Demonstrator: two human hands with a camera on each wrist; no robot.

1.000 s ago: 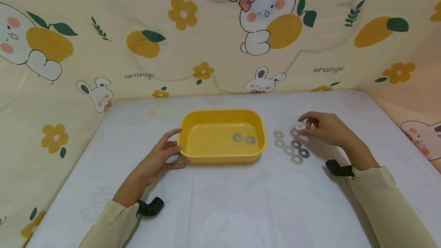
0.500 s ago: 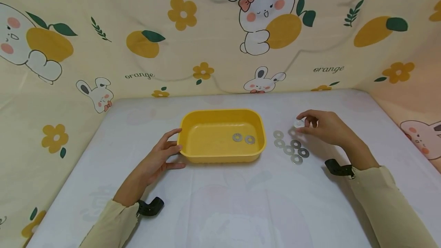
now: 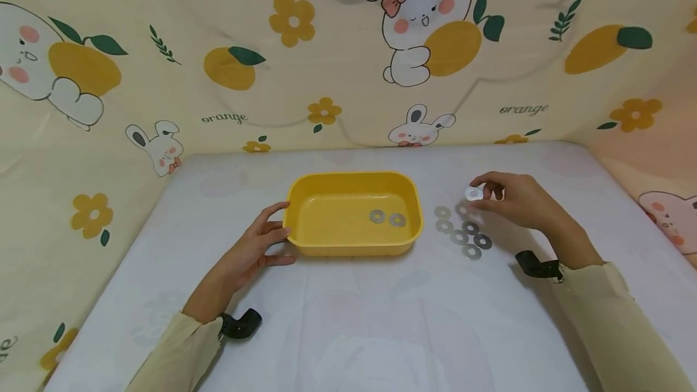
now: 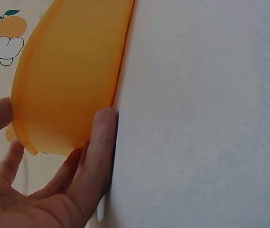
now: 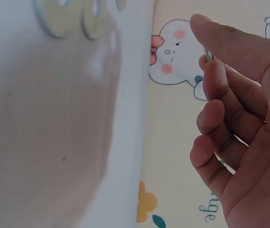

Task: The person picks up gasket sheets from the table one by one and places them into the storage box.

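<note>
My right hand (image 3: 514, 198) pinches a metal washer (image 3: 474, 193) between thumb and fingertips, a little above the table. Only the washer's thin edge (image 5: 209, 53) shows in the right wrist view. Below and left of that hand, several flat washers (image 3: 459, 236) lie loosely grouped. A yellow plastic tray (image 3: 354, 250) stands mid-table, with two washers (image 3: 387, 218) flat on its floor toward the right end. Against the tray's left end rest the extended fingers of my left hand (image 3: 247, 253). In the left wrist view, its fingertips touch the tray's outer wall (image 4: 73, 71).
A white cloth (image 3: 359, 319) covers the table. Behind and at the sides hangs a cream curtain (image 3: 348, 77) printed with rabbits and oranges. Each wrist carries a black device, one on the left (image 3: 241, 323) and one on the right (image 3: 538, 265).
My right hand has lifted the washer slightly up from beside the loose group. The left hand stays against the tray. The whole head view has shifted a little.
</note>
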